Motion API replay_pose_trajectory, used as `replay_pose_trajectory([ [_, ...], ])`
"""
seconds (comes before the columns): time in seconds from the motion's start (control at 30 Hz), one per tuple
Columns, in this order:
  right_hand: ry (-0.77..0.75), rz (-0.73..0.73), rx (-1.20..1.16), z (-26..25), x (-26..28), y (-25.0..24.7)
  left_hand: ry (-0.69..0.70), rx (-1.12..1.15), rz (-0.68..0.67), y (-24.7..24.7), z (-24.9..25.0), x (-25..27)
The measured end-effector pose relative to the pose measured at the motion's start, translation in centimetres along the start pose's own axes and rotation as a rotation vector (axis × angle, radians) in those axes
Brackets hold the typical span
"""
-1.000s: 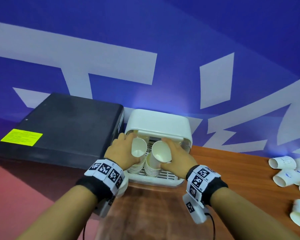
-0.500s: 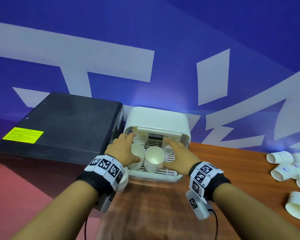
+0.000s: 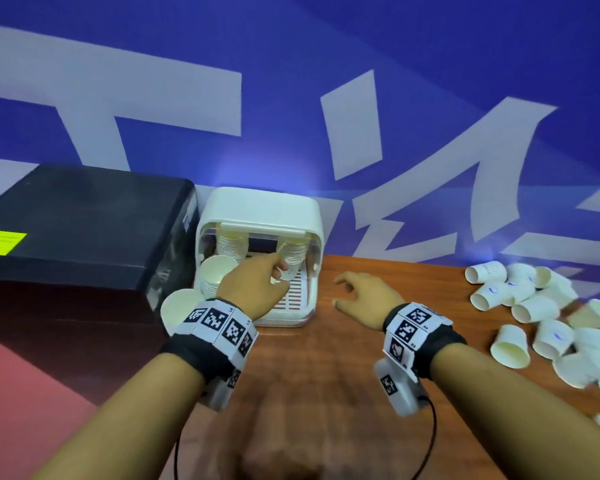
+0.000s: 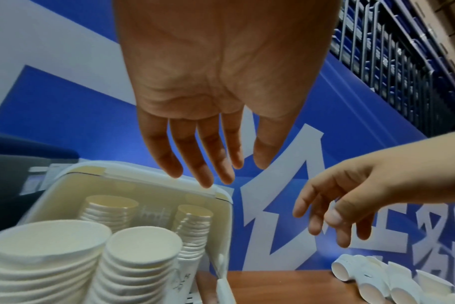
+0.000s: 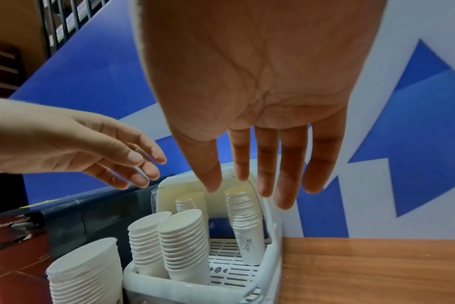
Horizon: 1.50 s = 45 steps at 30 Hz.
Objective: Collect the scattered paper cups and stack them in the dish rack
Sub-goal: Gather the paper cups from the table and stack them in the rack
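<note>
The white dish rack (image 3: 264, 209) stands against the blue wall with its lid up and holds several stacks of paper cups (image 3: 215, 275). Seen from the right wrist, two stacks (image 5: 185, 242) stand at the front and two more (image 5: 244, 216) at the back. My left hand (image 3: 278, 271) hovers over the rack's front, fingers extended and holding nothing (image 4: 216, 172). My right hand (image 3: 343, 289) hangs over the table just right of the rack, fingers straight and holding nothing (image 5: 260, 189). Several loose cups (image 3: 534, 306) lie on their sides at the right.
A black box (image 3: 84, 230) with a yellow label sits left of the rack. Another cup stack (image 3: 179, 308) stands outside the rack at its front left corner. The brown table (image 3: 326, 358) runs from the rack to the loose cups.
Both hands have let go of the cups they held, which now sit on the front stacks. My right hand has drawn back to the right, out of the rack.
</note>
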State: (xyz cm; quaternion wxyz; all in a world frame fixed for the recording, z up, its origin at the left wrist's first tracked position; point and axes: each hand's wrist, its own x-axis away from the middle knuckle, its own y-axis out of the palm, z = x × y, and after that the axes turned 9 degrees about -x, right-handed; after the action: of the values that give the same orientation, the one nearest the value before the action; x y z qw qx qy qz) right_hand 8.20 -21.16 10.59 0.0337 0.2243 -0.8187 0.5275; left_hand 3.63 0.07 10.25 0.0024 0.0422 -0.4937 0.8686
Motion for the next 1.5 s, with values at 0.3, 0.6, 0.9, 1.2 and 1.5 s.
replay_pose_trajectory([
  [0.3,0.070,-0.003,-0.094,16.7,9.0,-3.7,0.024,-0.010,-0.110,10.8,15.0,3.0],
  [0.6,0.159,0.038,-0.121,28.0,15.4,-7.9,0.049,-0.086,-0.259,17.4,25.5,4.5],
  [0.9,0.422,0.062,-0.038,35.8,21.3,-11.4,0.212,-0.064,-0.383,22.5,32.3,3.2],
  [1.2,0.466,0.011,-0.034,43.6,21.1,-12.9,0.218,-0.186,-0.476,28.9,36.3,4.0],
  [1.5,0.178,-0.276,0.208,55.0,19.3,-12.0,0.119,-0.305,-0.460,38.4,44.8,2.5],
])
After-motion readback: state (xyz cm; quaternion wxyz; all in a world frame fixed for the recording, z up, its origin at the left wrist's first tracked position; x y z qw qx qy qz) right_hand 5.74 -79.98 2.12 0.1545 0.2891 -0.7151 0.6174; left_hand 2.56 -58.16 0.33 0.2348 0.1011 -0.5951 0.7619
